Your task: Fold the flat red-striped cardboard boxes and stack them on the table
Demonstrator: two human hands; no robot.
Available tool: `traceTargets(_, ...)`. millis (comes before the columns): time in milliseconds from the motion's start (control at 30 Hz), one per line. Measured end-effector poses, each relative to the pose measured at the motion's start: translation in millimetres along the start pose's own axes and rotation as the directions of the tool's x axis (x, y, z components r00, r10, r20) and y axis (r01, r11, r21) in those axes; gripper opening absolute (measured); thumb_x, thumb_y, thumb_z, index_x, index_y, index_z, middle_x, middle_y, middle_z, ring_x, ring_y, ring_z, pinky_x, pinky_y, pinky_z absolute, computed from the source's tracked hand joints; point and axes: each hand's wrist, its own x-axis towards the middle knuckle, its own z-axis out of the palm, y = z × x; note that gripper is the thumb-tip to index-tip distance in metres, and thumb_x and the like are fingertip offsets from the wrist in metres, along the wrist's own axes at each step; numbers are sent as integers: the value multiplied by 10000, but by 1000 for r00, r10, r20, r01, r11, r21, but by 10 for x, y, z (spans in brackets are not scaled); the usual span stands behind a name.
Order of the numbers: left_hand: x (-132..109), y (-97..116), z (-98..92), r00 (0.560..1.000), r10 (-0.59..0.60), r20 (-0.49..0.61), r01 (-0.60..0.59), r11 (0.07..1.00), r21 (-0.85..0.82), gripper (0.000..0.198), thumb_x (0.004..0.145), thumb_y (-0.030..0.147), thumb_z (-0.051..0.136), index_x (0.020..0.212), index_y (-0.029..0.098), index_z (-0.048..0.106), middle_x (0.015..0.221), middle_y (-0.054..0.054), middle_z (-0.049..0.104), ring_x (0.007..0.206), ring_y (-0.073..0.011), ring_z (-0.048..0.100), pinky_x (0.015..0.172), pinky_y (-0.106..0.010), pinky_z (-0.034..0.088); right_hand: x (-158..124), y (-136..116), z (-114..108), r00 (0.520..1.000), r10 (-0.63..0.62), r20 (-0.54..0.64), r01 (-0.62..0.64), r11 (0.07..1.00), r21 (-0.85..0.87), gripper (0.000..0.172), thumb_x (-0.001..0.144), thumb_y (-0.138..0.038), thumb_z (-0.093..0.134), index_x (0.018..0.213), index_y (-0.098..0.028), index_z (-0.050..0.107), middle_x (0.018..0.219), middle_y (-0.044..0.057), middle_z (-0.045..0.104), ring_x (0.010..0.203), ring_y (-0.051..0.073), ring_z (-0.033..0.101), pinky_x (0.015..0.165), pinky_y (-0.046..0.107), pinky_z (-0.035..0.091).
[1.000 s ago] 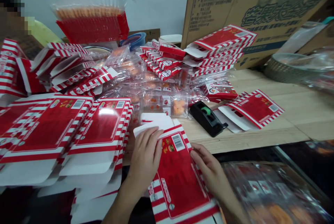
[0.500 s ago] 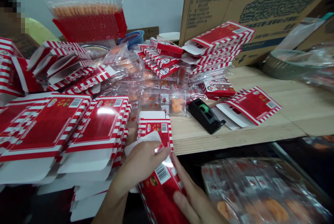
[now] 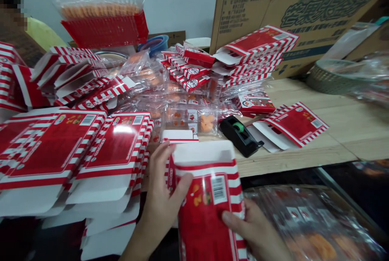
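A red carton (image 3: 200, 212) with red-and-white striped sides stands out in front of me, its white top flap (image 3: 203, 152) raised and a barcode facing me. My left hand (image 3: 167, 188) is round its left edge, thumb on the printed face. On the right edge, my right hand (image 3: 252, 220) grips it with the thumb in front and the fingers hidden behind. Behind the held carton, another carton (image 3: 179, 134) lies on the table edge, mostly covered. A black tape dispenser (image 3: 241, 135) with green tape sits just beyond, to the right.
Stacks of flat cartons (image 3: 118, 147) fill the left. Clear packs of orange pieces (image 3: 191, 119) lie mid-table, with closed cartons (image 3: 255, 50) piled behind. A large cardboard box (image 3: 291, 13) stands at the back. Bagged packs (image 3: 319, 220) sit low right, beside the wooden table's (image 3: 306, 153) edge.
The carton has come up and turned toward me, with its flap now standing straight. My left hand has shifted from across its top to the left edge; my right hand moved right.
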Motion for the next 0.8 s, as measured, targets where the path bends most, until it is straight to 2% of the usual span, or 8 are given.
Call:
traceTargets(67, -126, -54, 40, 975, -136, 175, 173, 961, -217, 695, 870, 351, 546, 1439, 272, 155, 1434, -112, 400, 1304, -236, 406, 1009, -381, 431, -2, -10, -76, 997, -4, -80, 5, 1000, 17, 377, 624, -445, 771, 885, -180, 708, 861, 92, 749, 779, 273, 699, 776, 431, 532)
traceTargets(133, -218, -93, 59, 901, -221, 372, 349, 880, -323, 759, 901, 375, 491, 1462, 289, -12, 1428, -112, 426, 1277, -228, 448, 958, -359, 491, 12, 15, -110, 986, -35, -161, 29, 999, -42, 372, 644, -429, 763, 916, -189, 681, 916, 96, 744, 837, 278, 694, 781, 417, 541)
traceTargets(233, -284, -159, 36, 879, -284, 384, 416, 849, -326, 737, 928, 316, 451, 1458, 327, -60, 1423, -83, 444, 1277, -216, 444, 951, -353, 502, 43, 102, -131, 943, -194, -272, 140, 969, -205, 610, 689, -404, 737, 1234, -251, 511, 1127, 91, 680, 990, 268, 654, 844, 411, 535)
traceTargets(333, -316, -228, -21, 888, -249, 386, 376, 878, -297, 669, 909, 259, 495, 1455, 349, 121, 1456, -58, 394, 1277, -230, 442, 960, -363, 491, 66, 170, -178, 873, -377, -308, 278, 905, -321, 804, 760, -422, 664, 1429, -310, 230, 1344, 86, 528, 1131, 250, 579, 931, 417, 493)
traceTargets(467, -322, -240, -53, 907, -226, 356, 357, 861, -363, 591, 873, 221, 551, 1399, 328, 303, 1346, -67, 537, 1165, -227, 563, 889, -329, 538, 81, 149, -215, 788, -509, -347, 334, 826, -454, 420, 842, -437, 554, 1235, -289, 538, 1326, 53, 546, 1209, 249, 511, 995, 382, 434)
traceTargets(567, -254, -198, -49, 929, -248, 273, 349, 830, -434, 456, 886, 249, 524, 1319, 306, 394, 1223, -52, 627, 1052, -192, 630, 857, -299, 544, 84, 95, -172, 717, -559, -417, 345, 804, -484, 278, 837, -455, 551, 1024, -276, 653, 1096, 46, 678, 1027, 234, 618, 859, 329, 511)
traceTargets(700, -137, -154, -82, 891, -264, 369, 386, 868, -311, 253, 886, 319, 511, 1132, 265, 537, 964, -21, 693, 773, -153, 666, 671, -234, 558, 94, 5, -125, 753, -545, -368, 341, 803, -489, 232, 817, -448, 584, 788, -235, 673, 782, 44, 701, 722, 194, 656, 630, 267, 542)
traceTargets(800, -103, -140, -119, 884, -271, 381, 373, 900, -227, 189, 901, 355, 471, 1035, 256, 560, 836, 6, 669, 691, -142, 627, 608, -216, 525, 107, -80, -129, 803, -509, -311, 377, 837, -397, 302, 820, -401, 604, 1088, -263, 616, 877, 43, 710, 719, 179, 669, 614, 261, 548)
